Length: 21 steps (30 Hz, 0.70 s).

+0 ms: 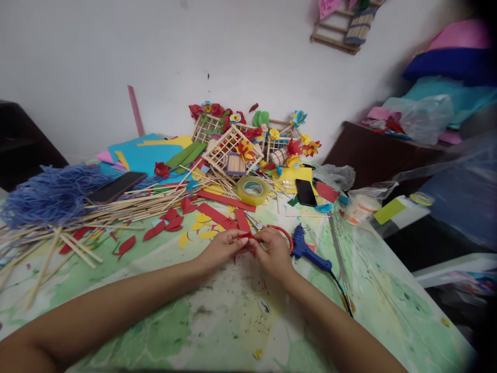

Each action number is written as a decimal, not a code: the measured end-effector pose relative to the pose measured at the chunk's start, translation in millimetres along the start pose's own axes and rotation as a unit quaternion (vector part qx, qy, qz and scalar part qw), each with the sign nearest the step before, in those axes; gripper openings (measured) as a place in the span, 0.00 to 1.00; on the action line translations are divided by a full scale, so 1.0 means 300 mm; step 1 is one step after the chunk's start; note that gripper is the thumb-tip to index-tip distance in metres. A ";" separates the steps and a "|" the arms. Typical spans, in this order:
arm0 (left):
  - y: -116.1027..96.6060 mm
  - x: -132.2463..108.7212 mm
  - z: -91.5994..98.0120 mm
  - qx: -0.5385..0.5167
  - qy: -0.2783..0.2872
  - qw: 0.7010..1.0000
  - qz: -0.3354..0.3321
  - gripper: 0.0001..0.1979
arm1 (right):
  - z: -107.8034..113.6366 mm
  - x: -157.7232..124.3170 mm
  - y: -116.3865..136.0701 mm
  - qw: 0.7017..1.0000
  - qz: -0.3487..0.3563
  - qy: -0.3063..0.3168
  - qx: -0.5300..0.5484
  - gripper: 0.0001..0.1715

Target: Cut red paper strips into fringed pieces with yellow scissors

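My left hand (222,248) and my right hand (274,251) meet at the middle of the table (217,321), fingers pinched together on a small red foam piece (245,243). A blue glue gun (308,251) lies just right of my right hand, beside red-handled scissors (281,232). Loose red petals (171,221) and yellow petals (202,228) lie just beyond my left hand.
Wooden sticks (77,228) and blue yarn (46,194) fill the left. A tape roll (253,190), a phone (305,192), another phone (116,186), lattice frames with foam flowers (233,147), a small cup (359,208) and plastic bags (423,119) are also present.
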State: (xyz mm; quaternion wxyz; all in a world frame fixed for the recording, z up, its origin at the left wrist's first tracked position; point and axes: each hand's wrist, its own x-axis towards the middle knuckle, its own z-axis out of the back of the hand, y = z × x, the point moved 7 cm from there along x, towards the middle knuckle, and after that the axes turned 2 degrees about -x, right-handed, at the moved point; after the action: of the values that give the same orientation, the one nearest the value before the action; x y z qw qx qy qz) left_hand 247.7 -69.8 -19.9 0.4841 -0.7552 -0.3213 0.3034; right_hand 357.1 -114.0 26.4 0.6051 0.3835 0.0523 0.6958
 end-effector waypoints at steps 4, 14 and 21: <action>0.001 -0.002 -0.001 -0.007 0.004 1.000 0.005 0.14 | -0.002 0.002 -0.012 1.000 -0.011 -0.010 0.017 0.07; 0.004 -0.002 -0.010 -0.021 0.030 0.999 0.006 0.12 | 0.006 0.011 -0.031 0.998 -0.030 -0.022 0.057 0.09; 0.002 0.000 -0.010 0.006 0.044 0.999 0.000 0.12 | -0.001 0.008 -0.043 0.996 -0.061 -0.018 0.064 0.10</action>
State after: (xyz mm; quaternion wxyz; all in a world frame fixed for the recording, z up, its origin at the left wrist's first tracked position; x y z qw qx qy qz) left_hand 250.1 -71.8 -19.4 0.5023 -0.7647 -0.2982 0.2721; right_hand 367.3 -108.4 20.5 0.6215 0.4304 0.1093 0.6454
